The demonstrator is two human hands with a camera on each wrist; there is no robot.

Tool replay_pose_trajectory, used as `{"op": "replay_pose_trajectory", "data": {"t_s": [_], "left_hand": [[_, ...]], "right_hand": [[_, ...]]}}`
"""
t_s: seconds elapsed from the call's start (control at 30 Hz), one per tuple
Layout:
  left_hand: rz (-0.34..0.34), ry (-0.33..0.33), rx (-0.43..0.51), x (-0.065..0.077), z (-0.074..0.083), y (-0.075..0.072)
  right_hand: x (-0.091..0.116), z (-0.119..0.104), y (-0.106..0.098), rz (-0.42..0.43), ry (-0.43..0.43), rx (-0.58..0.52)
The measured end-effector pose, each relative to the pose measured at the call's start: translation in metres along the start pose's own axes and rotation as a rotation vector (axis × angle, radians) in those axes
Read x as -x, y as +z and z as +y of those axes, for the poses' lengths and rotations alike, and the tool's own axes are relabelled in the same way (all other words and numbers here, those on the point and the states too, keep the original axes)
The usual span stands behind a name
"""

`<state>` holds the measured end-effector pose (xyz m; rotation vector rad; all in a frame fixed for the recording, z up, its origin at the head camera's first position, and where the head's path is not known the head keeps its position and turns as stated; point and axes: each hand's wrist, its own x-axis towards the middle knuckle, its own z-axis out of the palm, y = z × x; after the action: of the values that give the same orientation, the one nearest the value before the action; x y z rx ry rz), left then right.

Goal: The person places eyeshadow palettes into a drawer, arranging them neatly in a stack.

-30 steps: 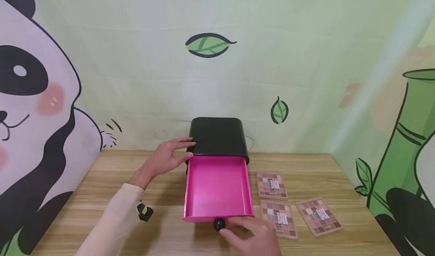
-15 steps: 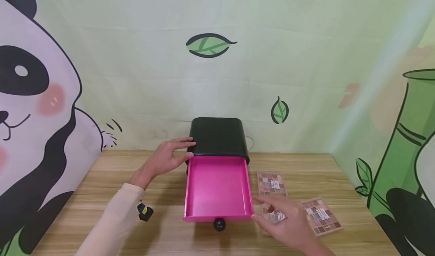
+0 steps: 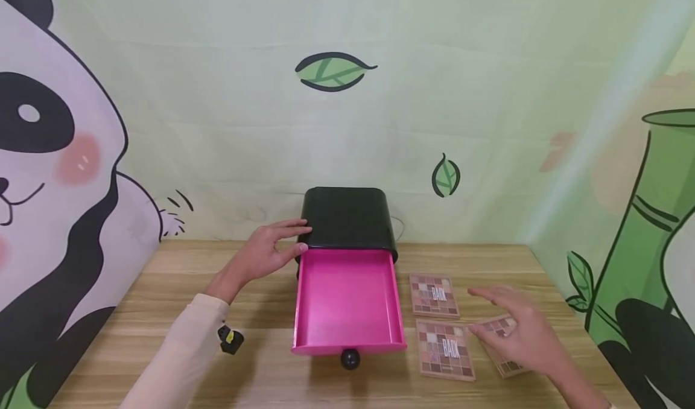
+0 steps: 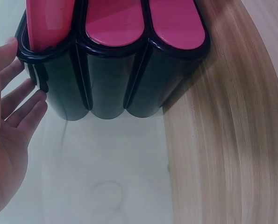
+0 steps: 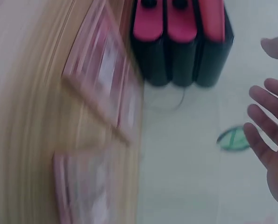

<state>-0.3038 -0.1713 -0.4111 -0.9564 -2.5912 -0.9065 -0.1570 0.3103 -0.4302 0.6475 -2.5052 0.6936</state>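
Observation:
A black drawer cabinet (image 3: 347, 219) stands at the back of the table, its pink top drawer (image 3: 350, 300) pulled out with nothing inside and a round black knob (image 3: 350, 359) in front. My left hand (image 3: 263, 252) rests with extended fingers on the cabinet's top left edge. To the right lie three eyeshadow palettes marked BACK: a far one (image 3: 434, 294), a near one (image 3: 445, 350) and a right one (image 3: 506, 365). Over the right palette hovers my right hand (image 3: 521, 327), thumb and fingers spread, holding nothing and partly hiding it.
Below the pulled-out drawer, two more pink drawer fronts (image 4: 114, 23) sit closed in the left wrist view. A wood-grain table (image 3: 260, 348) carries everything. Close behind it hangs a green cloth backdrop (image 3: 244, 125) with panda and bamboo prints.
My right hand has let go of the drawer knob and moved right, past the near palette to above the right one. The left hand, drawer and palettes stay where they were.

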Motion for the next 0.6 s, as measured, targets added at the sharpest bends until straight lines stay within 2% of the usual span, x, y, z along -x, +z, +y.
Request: {"op": "replay_pose_trajectory", "data": {"t_s": [0.1,0.3,0.6], "left_hand": [[0.000,0.007,0.001,0.000,0.001,-0.001],[0.006,0.010,-0.007,0.000,0.001,0.000],[0.008,0.015,-0.017,-0.001,0.001,0.000]], "right_hand": [[0.005,0.014,-0.008,-0.071,0.069,-0.006],[0.015,0.043,-0.019,-0.175,0.091,-0.015],[0.034,0.082,-0.028,-0.315,0.184,-0.018]]}}
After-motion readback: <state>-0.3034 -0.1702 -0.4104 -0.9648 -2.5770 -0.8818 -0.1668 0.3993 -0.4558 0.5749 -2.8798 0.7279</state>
